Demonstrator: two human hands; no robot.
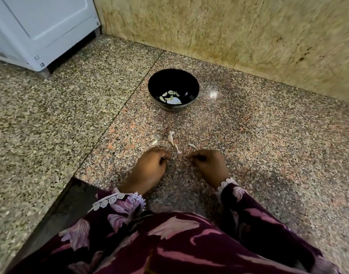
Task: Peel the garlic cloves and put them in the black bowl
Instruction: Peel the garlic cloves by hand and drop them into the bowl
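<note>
A black bowl (173,82) stands on the speckled granite counter (248,135), with several peeled garlic cloves (170,95) at its bottom. Nearer to me, a few pale garlic pieces and skins (171,137) lie loose on the stone. Just below them are my left hand (150,168) and my right hand (209,165), a small gap apart, both with fingers curled in. What the fingertips pinch is too small to make out.
A white appliance (41,30) stands at the back left on short legs. A beige stone wall (248,36) runs along the back and right. The counter edge drops away at the lower left (67,186). My floral sleeves fill the bottom.
</note>
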